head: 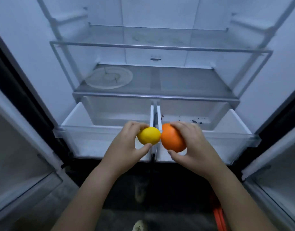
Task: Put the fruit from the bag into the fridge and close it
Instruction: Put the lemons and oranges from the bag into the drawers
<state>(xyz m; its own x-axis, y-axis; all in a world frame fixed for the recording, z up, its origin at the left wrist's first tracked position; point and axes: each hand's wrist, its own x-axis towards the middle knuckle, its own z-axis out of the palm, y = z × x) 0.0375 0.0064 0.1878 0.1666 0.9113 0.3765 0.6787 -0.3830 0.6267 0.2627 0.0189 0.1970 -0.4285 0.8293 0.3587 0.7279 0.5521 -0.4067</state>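
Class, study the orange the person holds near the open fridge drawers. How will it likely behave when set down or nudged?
The orange is round, so it would probably roll across the right drawer until a wall stops it. It keeps its shape gripped by the right hand, so it is likely firm.

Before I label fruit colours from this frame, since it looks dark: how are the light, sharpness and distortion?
Head view: dim, bluish light, yet the lemon and orange read vividly; mildly soft throughout; the wide lens splays the fridge side walls outward; the floor is nearly black.
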